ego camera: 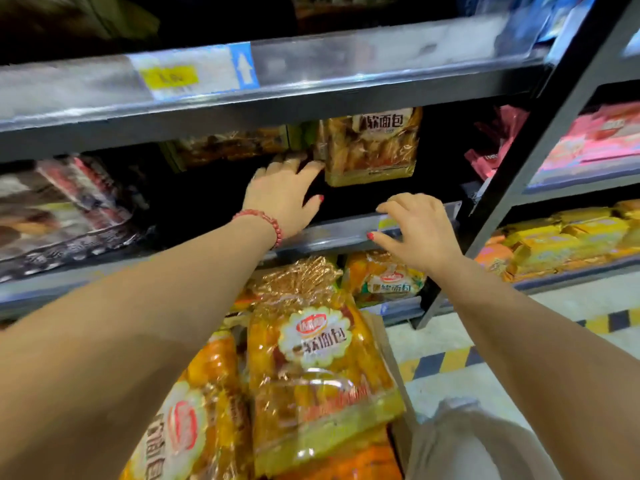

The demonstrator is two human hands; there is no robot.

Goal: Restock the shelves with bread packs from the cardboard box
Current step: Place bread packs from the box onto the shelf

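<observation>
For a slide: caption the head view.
Left hand touches a shelved bread pack; right hand rests on the shelf edge.

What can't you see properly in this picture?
Head view:
Yellow price label on the upper shelf rail: number smeared by motion blur.
Brown cardboard box: mostly covered by clear-wrapped orange bread packs.
Goods on the top shelf: dark, cut off by the top edge.

A shop aisle: metal shelves point(311, 109) with price labels point(194, 72), stocked with packaged bread point(370, 147).
</observation>
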